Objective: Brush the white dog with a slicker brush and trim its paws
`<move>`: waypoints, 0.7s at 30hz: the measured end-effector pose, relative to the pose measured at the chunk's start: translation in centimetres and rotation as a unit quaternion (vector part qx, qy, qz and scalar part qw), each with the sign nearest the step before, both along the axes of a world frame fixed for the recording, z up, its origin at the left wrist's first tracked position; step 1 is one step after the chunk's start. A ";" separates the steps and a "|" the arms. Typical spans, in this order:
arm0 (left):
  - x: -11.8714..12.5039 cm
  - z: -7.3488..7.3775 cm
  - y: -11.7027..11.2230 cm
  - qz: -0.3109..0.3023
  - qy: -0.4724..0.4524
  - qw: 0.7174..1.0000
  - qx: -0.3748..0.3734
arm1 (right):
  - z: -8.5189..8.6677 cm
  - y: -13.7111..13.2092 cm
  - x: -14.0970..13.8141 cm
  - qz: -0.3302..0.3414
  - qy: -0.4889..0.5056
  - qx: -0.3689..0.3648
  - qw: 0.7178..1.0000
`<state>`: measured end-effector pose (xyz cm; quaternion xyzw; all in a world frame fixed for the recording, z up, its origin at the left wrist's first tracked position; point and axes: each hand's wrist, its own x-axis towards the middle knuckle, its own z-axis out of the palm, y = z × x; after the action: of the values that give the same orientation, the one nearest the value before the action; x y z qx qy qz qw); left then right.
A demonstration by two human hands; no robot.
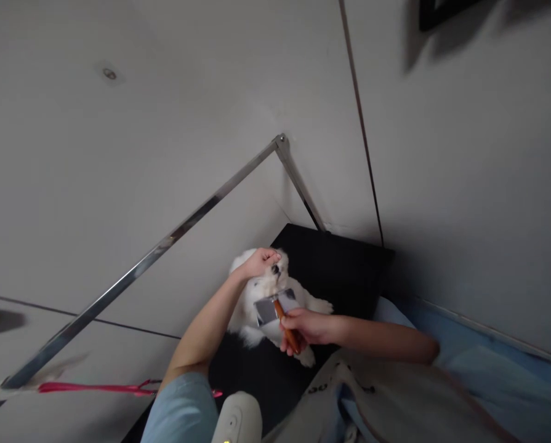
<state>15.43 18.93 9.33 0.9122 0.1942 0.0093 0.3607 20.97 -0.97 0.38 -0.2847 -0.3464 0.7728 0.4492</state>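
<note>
A small fluffy white dog [242, 307] lies on a black grooming table [344, 261], its face turned toward the right. My left hand [260, 262] is closed on the top of the dog's head, fingers curled into the fur above its eyes; exactly what they pinch is hidden. In my right hand [305, 328] is a slicker brush [288, 326], gripped by its orange-brown wooden handle. The wide, flat brush head lies across the dog's chest, just below its chin. Its pins face the coat and are out of sight.
A metal grooming arm [183, 231] rises behind the table and slants down to the left, with a pink-red lead [95, 387] hanging from it. A white rounded device [239, 419] is at the bottom edge. Pale wall panels [469, 184] stand close behind.
</note>
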 end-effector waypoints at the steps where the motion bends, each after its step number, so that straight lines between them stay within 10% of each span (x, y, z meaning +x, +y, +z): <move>1: -0.1 0.0 -0.1 0.000 -0.001 1.000 0.002 | 0.1 -0.1 0.0 -0.001 0.004 0.012 1.000; 5: -0.5 0.0 -0.3 0.004 -0.005 1.000 0.022 | 0.2 -0.2 -0.3 -0.101 -0.042 0.029 0.994; 9: -0.7 0.0 -0.5 -0.004 -0.007 1.000 0.007 | -0.1 -0.5 -0.8 0.008 -0.041 0.002 0.999; 14: -0.7 -0.2 -0.4 -0.002 -0.002 1.000 0.013 | -0.1 -0.6 -0.9 -0.136 -0.077 0.048 0.987; 18: -0.8 -0.3 -0.4 0.002 0.003 1.000 -0.004 | -0.6 -0.7 -1.0 -0.017 -0.088 0.034 0.995; 21: -0.9 -0.4 -0.4 0.013 0.012 1.000 -0.006 | -0.8 -0.1 -0.6 -0.096 -0.119 0.065 0.986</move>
<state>14.58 18.50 8.97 0.9073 0.2104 0.0016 0.3640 20.41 -1.10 -0.38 -0.3765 -0.4181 0.6624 0.4946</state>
